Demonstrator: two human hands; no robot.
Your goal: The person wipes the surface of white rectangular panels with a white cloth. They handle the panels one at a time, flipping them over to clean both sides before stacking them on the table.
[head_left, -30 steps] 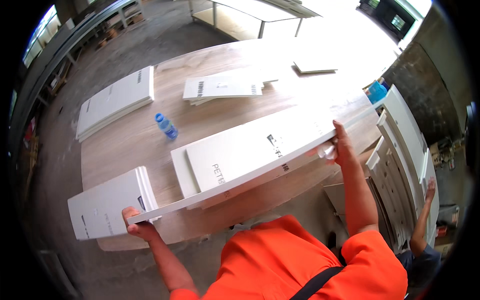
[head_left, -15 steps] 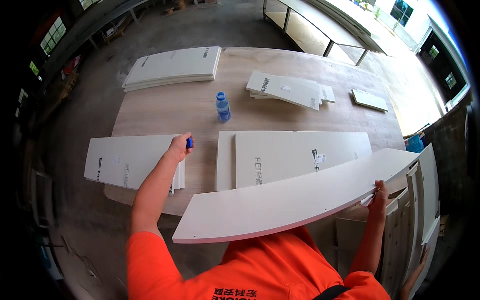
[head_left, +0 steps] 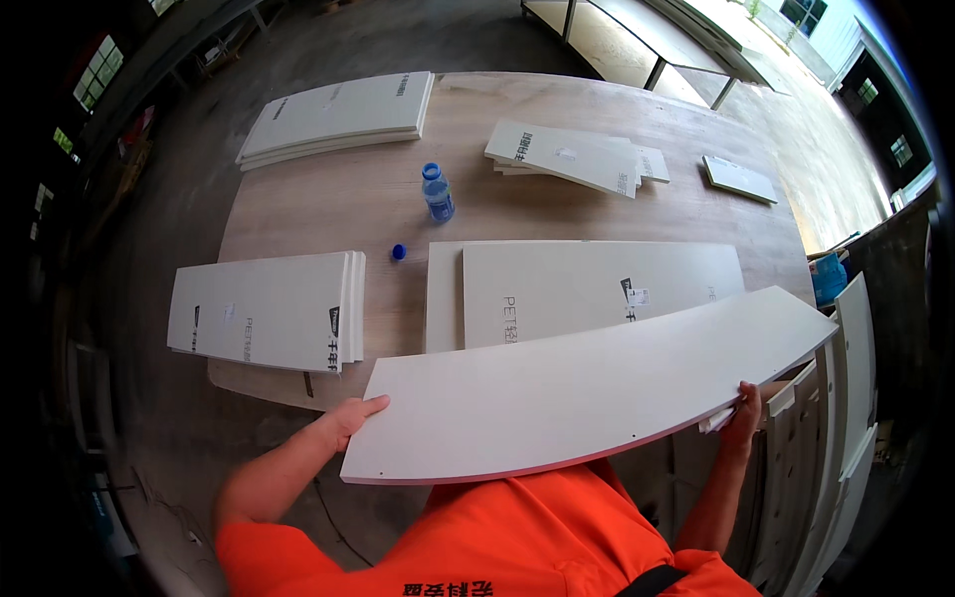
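A long white panel [head_left: 587,388] lies across in front of me, over the table's near edge. My left hand [head_left: 353,418] grips its left end, thumb on top and fingers hidden beneath. At the panel's near right edge, my right hand [head_left: 742,410] is closed round it, with a crumpled white piece [head_left: 714,421], perhaps paper or cloth, held against the underside. A small blue cap [head_left: 399,253] rests on the table [head_left: 388,298]. Beyond it an uncapped blue-labelled bottle [head_left: 438,195] stands upright.
White panel stacks lie at near left [head_left: 264,308], far left [head_left: 333,117] and far right [head_left: 567,159]. Two wide panels [head_left: 587,289] sit under the held one's far edge. A small panel [head_left: 738,179] is at the right. More boards [head_left: 854,368] lean upright beside my right arm.
My left hand has put the blue cap down on the table and come back to take hold of the long panel's left end. My right hand keeps its grip.
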